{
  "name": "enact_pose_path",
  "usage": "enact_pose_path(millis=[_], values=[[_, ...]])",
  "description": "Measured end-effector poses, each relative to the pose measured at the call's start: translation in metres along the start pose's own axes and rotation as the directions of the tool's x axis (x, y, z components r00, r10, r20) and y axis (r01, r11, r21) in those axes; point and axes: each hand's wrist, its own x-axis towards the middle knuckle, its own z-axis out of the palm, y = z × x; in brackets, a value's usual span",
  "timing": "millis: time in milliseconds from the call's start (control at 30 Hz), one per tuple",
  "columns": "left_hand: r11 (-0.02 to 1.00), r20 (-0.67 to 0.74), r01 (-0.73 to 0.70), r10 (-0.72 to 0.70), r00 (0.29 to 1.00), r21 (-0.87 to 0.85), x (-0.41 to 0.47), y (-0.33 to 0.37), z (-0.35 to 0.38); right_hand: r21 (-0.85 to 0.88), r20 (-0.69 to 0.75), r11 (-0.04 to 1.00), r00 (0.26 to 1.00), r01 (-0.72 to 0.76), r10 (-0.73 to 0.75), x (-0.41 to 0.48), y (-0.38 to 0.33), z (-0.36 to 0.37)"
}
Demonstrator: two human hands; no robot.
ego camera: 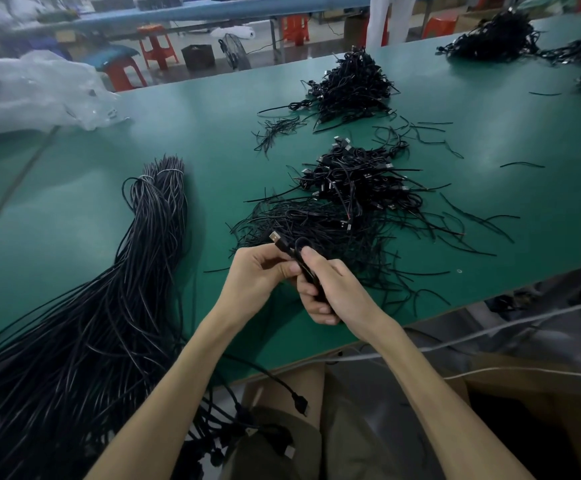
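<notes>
Head view: my two hands meet low over the near part of the green table (213, 140).
Left hand (265, 275): fingers curled in, with thumb and forefinger pinching the cable just under its plug.
Right hand (337, 289): fingers wrapped round the folded cable, with the thumb laid on top and pressing it against them.
Cable (287, 251): black and folded into a short hank. It is held between both my hands and lifted off the table, and it runs from my left fingertips down into my right fist.
Plug (275, 236): a silver-tipped USB end that sticks up and away just past my left fingertips.
Loop (303, 242): a small bend of the same cable standing just above my right thumb.
Loose strands (292, 220): thin black lengths in a tangle just beyond my fingertips, spreading off to the right of my right hand.
Pile (358, 178): folded cables with plugs, heaped further out behind the strands.
Far pile (351, 84): a second black heap, well beyond the first.
Bundle (157, 220): long black cables tied near the top. It lies well to the left of my left hand and fans out toward my left elbow.
Bag (32, 91): clear plastic, far out to the left.
Stools (157, 46): red, on the floor past the table's far edge.
</notes>
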Motion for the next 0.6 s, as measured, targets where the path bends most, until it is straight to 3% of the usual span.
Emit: enact_pose_path(millis=[200,367,600], values=[[0.996,0.001,-0.005,0.005,1.0,-0.086,0.0006,-0.0004,0.0018,0.056,0.072,0.998,0.997,0.001,-0.005,0.002,0.0026,-0.0045],[0.979,0.051,-0.015,0.026,0.998,-0.202,-0.0019,0.0049,0.0017,0.039,0.045,0.999,0.999,0.004,-0.006,0.0013,0.0023,-0.004],[0.983,0.087,0.006,0.01,0.996,-0.185,-0.0048,0.0069,0.0044,0.022,0.03,0.999,0.999,-0.036,0.035,-0.001,-0.0024,-0.0003]])
